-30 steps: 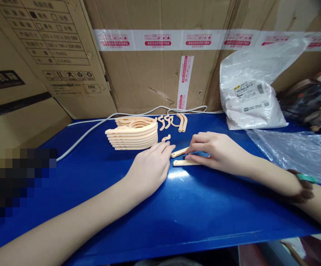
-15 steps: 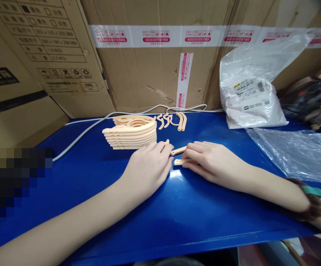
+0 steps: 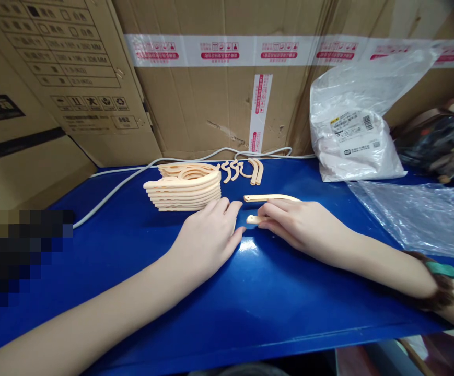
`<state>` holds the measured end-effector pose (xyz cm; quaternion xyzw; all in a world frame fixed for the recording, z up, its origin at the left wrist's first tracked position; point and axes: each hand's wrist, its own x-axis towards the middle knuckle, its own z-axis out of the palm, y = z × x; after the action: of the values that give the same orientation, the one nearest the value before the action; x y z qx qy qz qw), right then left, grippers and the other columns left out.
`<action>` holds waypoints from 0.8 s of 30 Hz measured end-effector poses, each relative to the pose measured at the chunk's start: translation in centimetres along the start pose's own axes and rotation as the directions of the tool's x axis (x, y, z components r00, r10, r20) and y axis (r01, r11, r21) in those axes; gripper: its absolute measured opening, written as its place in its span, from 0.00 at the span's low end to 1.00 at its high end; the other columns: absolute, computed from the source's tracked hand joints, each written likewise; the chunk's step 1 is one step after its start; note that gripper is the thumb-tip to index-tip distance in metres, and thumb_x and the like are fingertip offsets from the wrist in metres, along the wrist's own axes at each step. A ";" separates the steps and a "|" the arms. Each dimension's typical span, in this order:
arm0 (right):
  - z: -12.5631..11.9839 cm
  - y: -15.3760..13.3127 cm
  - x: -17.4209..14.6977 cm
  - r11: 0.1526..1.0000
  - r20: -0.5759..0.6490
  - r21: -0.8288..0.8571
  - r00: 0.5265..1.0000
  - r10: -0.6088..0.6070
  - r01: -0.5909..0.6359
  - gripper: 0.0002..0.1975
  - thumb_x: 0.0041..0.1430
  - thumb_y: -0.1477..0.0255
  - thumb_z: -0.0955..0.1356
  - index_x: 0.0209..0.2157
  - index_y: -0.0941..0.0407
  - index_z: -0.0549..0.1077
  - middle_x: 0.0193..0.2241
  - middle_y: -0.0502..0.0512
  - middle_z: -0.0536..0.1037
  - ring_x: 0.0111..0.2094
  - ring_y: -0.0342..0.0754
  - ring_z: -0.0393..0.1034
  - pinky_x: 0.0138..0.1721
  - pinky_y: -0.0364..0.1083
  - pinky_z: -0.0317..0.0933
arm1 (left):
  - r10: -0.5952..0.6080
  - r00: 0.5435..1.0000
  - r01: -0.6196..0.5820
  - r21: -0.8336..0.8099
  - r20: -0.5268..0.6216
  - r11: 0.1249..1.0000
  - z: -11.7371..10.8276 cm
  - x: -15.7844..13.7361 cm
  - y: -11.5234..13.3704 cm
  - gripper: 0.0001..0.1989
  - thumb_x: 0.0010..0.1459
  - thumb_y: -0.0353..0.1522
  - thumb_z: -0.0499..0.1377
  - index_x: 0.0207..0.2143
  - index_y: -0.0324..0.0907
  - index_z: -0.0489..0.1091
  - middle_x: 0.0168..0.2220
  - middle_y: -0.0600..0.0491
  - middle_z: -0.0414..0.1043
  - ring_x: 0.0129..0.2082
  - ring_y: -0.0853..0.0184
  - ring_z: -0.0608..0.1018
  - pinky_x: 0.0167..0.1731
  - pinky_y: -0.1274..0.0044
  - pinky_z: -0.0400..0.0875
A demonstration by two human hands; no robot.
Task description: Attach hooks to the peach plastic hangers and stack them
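My right hand has its fingers closed around a cream plastic hanger arm, whose holed end sticks out to the left. Just beyond those fingers is a second, slightly curved hanger arm; the hand covers part of it. Facing it, my left hand is curled, thumb and forefinger a little apart at the tips. A thin cream edge of a plastic piece shows inside its grip, the rest hidden by the fingers. Behind the left hand stands a neat stack of cream hanger pieces.
Several cream hooks and curved pieces lie behind the hands on the blue table. A grey cable runs along the back. Cardboard boxes wall the rear; a white plastic bag and clear plastic sheet are right.
One hanger arm has left the space between the hands and now lies farther back, above the right fingers. The arm in my right hand has risen slightly. My left fingertips have parted a little.
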<state>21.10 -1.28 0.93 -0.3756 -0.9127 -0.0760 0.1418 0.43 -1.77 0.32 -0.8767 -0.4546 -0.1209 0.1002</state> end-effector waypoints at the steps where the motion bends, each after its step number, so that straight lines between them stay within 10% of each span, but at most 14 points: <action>1: 0.0 0.0 0.0 1.000 0.008 -0.009 1.000 0.005 -0.005 0.12 0.68 0.68 0.59 0.36 0.58 0.69 0.35 0.57 0.77 0.38 0.51 0.73 0.37 0.46 0.63 | 0.000 1.000 0.000 -0.005 -0.002 1.000 0.0 0.0 0.0 0.19 0.63 0.34 0.54 0.55 0.36 0.63 0.47 0.46 0.72 0.46 0.59 0.75 0.42 0.70 0.74; 7: 0.0 -0.1 -0.1 1.000 0.060 0.015 0.998 0.016 -0.017 0.12 0.69 0.67 0.57 0.40 0.57 0.68 0.35 0.55 0.77 0.34 0.51 0.75 0.33 0.47 0.63 | -0.039 0.991 0.033 0.054 0.126 0.998 -0.5 0.1 0.4 0.32 0.61 0.25 0.51 0.66 0.39 0.45 0.51 0.46 0.71 0.46 0.60 0.76 0.38 0.73 0.74; 13: -0.3 0.0 -0.1 0.994 0.106 0.055 0.991 0.085 -0.091 0.13 0.69 0.67 0.56 0.46 0.60 0.65 0.30 0.57 0.79 0.28 0.52 0.76 0.28 0.46 0.62 | -0.063 0.982 0.034 0.161 0.179 0.986 -1.0 0.3 0.6 0.31 0.60 0.20 0.49 0.65 0.39 0.48 0.49 0.48 0.72 0.46 0.61 0.76 0.36 0.74 0.74; 24: -0.6 0.0 -0.4 0.992 -0.015 0.090 0.995 0.095 -0.093 0.15 0.69 0.63 0.56 0.43 0.58 0.66 0.30 0.55 0.80 0.29 0.49 0.75 0.28 0.44 0.57 | -0.053 0.993 0.057 0.041 -0.101 0.998 -0.9 -0.5 1.0 0.11 0.66 0.37 0.50 0.48 0.44 0.65 0.43 0.53 0.73 0.39 0.63 0.78 0.24 0.76 0.65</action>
<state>21.48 -1.72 1.31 -0.4107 -0.8951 -0.0322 0.1708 0.84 -2.96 0.98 -0.8543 -0.4756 -0.1574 0.1387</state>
